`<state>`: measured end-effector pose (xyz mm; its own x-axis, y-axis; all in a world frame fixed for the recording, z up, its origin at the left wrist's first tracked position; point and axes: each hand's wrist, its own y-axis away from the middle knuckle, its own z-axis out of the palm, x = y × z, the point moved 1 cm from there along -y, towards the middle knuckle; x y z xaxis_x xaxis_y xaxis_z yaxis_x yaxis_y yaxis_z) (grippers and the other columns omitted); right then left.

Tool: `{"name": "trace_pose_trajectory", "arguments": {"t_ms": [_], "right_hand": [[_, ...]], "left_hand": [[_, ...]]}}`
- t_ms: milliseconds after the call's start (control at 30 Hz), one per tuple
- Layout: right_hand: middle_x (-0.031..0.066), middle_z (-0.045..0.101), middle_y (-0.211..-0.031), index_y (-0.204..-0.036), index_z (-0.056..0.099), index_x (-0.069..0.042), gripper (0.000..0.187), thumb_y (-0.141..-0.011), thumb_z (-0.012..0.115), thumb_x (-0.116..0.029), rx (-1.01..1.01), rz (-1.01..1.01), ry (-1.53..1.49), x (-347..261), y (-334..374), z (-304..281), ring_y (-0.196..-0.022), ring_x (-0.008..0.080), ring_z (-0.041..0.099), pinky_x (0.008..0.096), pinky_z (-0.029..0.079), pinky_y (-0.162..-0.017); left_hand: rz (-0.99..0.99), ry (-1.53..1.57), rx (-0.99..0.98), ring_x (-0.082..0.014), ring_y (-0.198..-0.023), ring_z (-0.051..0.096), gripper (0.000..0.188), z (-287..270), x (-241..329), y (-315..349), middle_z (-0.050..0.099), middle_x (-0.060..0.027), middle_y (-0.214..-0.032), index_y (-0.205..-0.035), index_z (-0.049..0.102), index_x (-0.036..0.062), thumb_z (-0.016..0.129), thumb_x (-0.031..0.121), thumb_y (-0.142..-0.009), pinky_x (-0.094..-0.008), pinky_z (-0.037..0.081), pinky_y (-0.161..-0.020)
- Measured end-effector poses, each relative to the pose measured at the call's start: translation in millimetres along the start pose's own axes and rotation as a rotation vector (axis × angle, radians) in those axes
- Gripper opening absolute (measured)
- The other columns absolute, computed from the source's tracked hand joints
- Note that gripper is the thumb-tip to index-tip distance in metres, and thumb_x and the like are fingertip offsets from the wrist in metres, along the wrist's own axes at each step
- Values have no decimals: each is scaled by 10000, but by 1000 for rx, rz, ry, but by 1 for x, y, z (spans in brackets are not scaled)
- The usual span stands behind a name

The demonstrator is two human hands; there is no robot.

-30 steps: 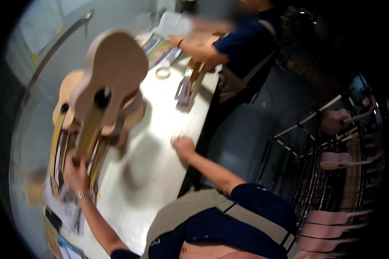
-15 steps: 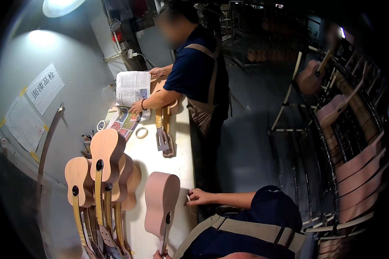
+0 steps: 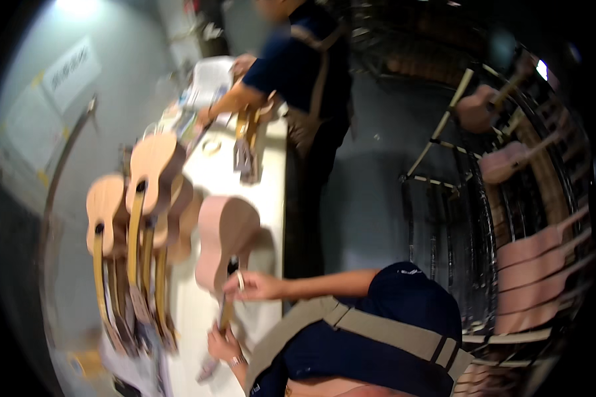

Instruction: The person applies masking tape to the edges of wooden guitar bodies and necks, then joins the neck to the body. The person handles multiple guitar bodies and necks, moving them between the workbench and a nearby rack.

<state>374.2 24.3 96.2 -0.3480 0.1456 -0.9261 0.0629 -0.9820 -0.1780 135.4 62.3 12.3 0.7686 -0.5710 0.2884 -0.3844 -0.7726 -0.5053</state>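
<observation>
An unfinished pale pink ukulele (image 3: 222,231) stands tilted over the table, body up and headstock toward me. My left hand (image 3: 225,345) is closed round its neck, below the body. Near the dark sound hole, my right hand (image 3: 257,286) is over the top of the neck, pinching a small white piece (image 3: 240,281) whose kind I cannot make out. Motion blur softens both hands. To the left, several bare-wood ukuleles (image 3: 153,169) lean together, with yellow covering along their fretboards.
Across the white table (image 3: 261,205) a co-worker (image 3: 311,73) reaches over paper sheets (image 3: 210,83) and another ukulele (image 3: 246,149). A tape roll (image 3: 211,147) lies nearby. A grey wall bounds the left; a rack (image 3: 444,142) of instruments stands right.
My right hand has moved left from the table's edge to the ukulele's neck. My head view has shifted, so the table things appear higher. My left hand still holds the neck.
</observation>
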Motion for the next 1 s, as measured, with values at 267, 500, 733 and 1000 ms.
{"name": "trace_pose_trajectory", "arguments": {"t_ms": [267, 500, 733, 1000], "right_hand": [[110, 614, -1002, -1131, 522, 44, 356, -783, 592, 75, 258, 210, -90, -26, 3, 24, -992, 201, 597, 297, 476, -862], [171, 619, -1004, -1135, 453, 59, 385, -787, 618, 51, 338, 154, -71, -16, -1, 33, -964, 155, 587, 248, 461, -849], [173, 621, -989, -1129, 471, 28, 366, -792, 608, 65, 367, 117, -75, -19, -3, 36, -954, 169, 596, 243, 470, -838], [144, 544, -1163, -1226, 444, 23, 461, -793, 589, 82, 286, 74, 114, -21, 12, 32, -1001, 181, 573, 270, 467, -864]], "left_hand": [[-38, -152, 7, -189, -624, 540, 350, -3, 8, 12, 544, 1, -724, -1004, 639, 222, 711, 260, -664, -317, 430, -542], [-274, 280, 175, -200, -795, 524, 206, -27, 56, -6, 556, -40, -881, -869, 651, 105, 687, 267, -746, -285, 412, -707], [-894, 1401, 221, -96, -768, 486, 134, -33, 99, -23, 495, -20, -938, -793, 650, 19, 679, 149, -804, -230, 421, -677], [-921, 1309, 116, -38, -719, 432, 98, -39, 95, -2, 461, 13, -930, -770, 637, 34, 712, 97, -763, -185, 364, -599]]}}
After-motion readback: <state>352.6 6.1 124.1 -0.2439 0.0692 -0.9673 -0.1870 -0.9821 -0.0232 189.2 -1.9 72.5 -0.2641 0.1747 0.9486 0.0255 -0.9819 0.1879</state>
